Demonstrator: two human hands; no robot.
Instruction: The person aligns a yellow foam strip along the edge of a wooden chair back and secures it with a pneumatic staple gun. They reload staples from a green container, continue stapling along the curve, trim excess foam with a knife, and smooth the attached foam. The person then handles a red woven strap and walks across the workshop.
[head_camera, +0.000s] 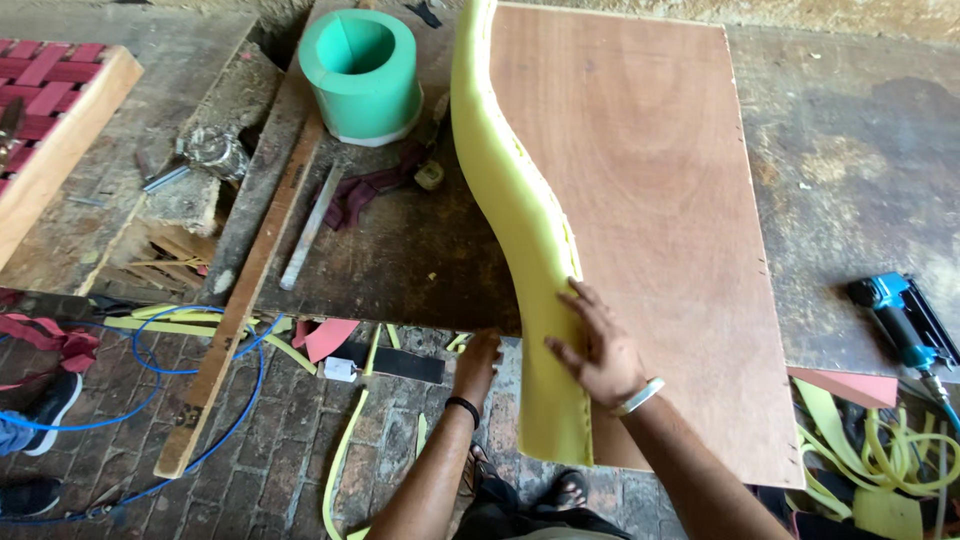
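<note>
Head view: right hand (598, 350) fingers spread on yellow foam (520, 220); left hand (478, 362) (grip unclear) at workbench (400, 260) edge.

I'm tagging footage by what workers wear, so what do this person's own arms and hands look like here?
Both forearms are bare, with no sleeves showing and no gloves. The left hand has a thin black band round its wrist. The right hand has a pale, whitish bangle round its wrist. No rings or markings can be made out on the fingers.

Matt yellow foam strip (520, 230) edges a smooth plywood board (660, 200) (reddish, faintly grained).
</note>
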